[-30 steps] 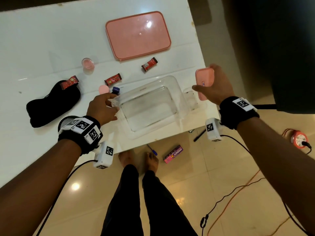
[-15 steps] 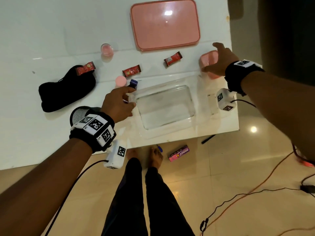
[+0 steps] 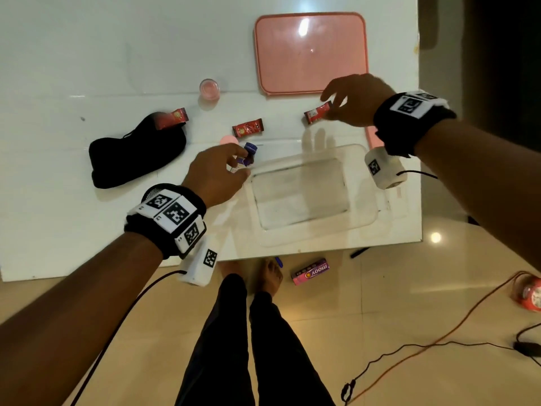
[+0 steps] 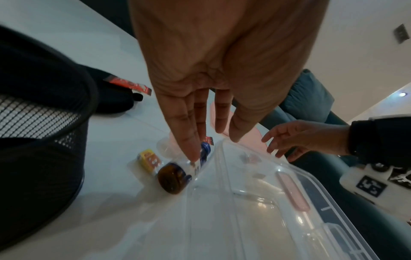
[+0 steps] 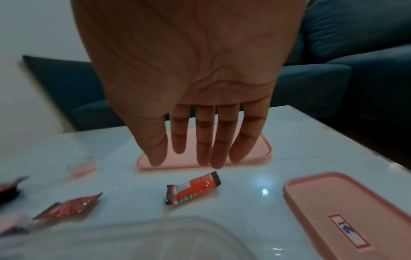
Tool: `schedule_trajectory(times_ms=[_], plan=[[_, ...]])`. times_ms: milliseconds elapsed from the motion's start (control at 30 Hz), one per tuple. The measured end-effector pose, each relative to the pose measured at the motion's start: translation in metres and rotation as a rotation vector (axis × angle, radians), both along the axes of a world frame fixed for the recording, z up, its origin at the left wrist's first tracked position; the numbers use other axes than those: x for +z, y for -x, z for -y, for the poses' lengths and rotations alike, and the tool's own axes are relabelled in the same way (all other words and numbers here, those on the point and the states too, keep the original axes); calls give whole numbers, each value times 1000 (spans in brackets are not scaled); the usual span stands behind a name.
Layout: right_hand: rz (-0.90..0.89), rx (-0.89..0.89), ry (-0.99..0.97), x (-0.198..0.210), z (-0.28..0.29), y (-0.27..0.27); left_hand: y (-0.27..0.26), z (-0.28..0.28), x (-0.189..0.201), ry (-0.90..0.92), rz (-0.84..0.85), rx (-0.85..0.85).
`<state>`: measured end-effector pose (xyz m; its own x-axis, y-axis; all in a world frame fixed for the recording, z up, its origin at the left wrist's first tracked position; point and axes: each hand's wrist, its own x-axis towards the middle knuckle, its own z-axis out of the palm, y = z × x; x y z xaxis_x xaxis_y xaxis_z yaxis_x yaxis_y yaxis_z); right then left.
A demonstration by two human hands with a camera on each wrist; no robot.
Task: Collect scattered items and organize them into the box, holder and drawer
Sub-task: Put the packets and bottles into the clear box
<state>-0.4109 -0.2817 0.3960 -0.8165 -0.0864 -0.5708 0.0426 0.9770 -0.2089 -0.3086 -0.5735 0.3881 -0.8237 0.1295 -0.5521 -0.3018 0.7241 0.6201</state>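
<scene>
A clear plastic box (image 3: 301, 194) stands open at the table's near edge. A small brown bottle (image 4: 173, 176) with a blue cap lies on its side against the box's left wall. My left hand (image 3: 244, 162) reaches down to it with straight fingers, and a fingertip (image 4: 191, 156) touches the bottle. My right hand (image 3: 330, 105) hovers open, fingers straight, just above a red sachet (image 5: 193, 187) lying behind the box. A small pink lid (image 5: 333, 211) lies flat on the table by my right wrist.
The large pink lid (image 3: 310, 51) lies at the back. Two more red sachets (image 3: 248, 127) (image 3: 172, 118), a black pouch (image 3: 137, 153), a pink cup (image 3: 209, 88) and a black mesh holder (image 4: 33, 123) are to the left. A pink carton (image 3: 310, 271), pens and cables lie on the floor.
My right hand carried the small pink lid to the table's right edge, let it go, and moved left over the red sachet. My left hand stayed at the bottle.
</scene>
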Motion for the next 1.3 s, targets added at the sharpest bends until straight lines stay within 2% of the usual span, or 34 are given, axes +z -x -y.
schedule_trajectory(times_ms=[167, 367, 533, 633, 700, 767, 933, 1000, 1100, 1200, 1300], plan=[[109, 238, -177, -28, 7, 10, 31, 4, 4, 39, -39, -54], [89, 365, -271, -45, 7, 24, 82, -17, -11, 169, -136, -357], [144, 418, -311, -46, 13, 27, 115, -35, -36, 349, -74, -651], [154, 459, -326, -45, 11, 27, 121, -39, -47, 434, -79, -746], [141, 438, -315, -43, 5, 24, 124, -41, -51, 437, -90, -751], [95, 340, -241, -36, 0, 22, 125, -43, -55, 437, -92, -757], [-171, 31, -7, -2, -8, 13, 127, -45, -59, 504, -10, -793], [-274, -59, 86, 19, -6, 5, 127, -45, -54, 498, 2, -782], [-374, -99, 159, 52, 1, -19, 121, -41, -33, 440, -77, -721], [-361, -144, 265, 66, 14, -56, 108, -29, -6, 303, -179, -604], [-194, -157, 284, 53, 36, -96, 87, -18, 21, 195, -271, -471]])
